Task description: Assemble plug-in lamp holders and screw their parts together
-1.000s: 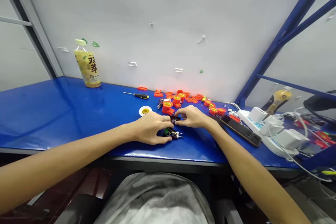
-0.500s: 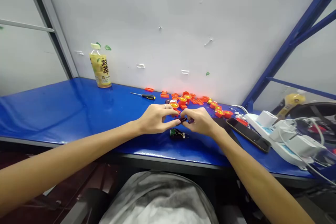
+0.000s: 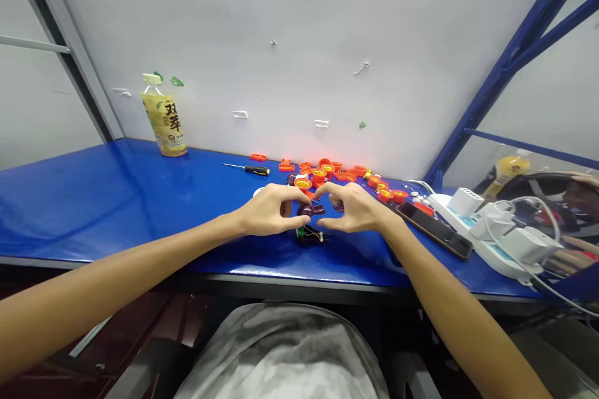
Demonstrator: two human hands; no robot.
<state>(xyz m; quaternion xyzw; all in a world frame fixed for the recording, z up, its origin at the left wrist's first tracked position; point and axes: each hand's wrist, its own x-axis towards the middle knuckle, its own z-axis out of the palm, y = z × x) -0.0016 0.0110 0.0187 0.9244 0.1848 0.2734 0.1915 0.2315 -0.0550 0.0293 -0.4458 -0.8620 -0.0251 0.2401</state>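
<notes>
Between the thumb and fingers of my left hand (image 3: 274, 209) is a dark maroon plastic part (image 3: 306, 209) with a curved piece sticking out to the right. My right hand (image 3: 353, 207) is just right of it, thumb and forefinger spread apart and not gripping that part. A second small dark maroon piece (image 3: 338, 206) shows against the curled fingers of my right hand, mostly hidden. Below both hands, a dark assembly (image 3: 309, 235) with a green bit, thin wires and a white connector lies on the blue table (image 3: 206, 193).
Behind my hands are several orange plastic parts (image 3: 319, 176), some with yellow rings. A screwdriver (image 3: 256, 170) lies left of them, near a drink bottle (image 3: 163, 118). On the right are a phone (image 3: 435, 230) and a white power strip (image 3: 503, 259) with chargers and cables.
My right thumb and forefinger have opened away from the maroon part, which stays in my left hand. The whole view has shifted slightly.
</notes>
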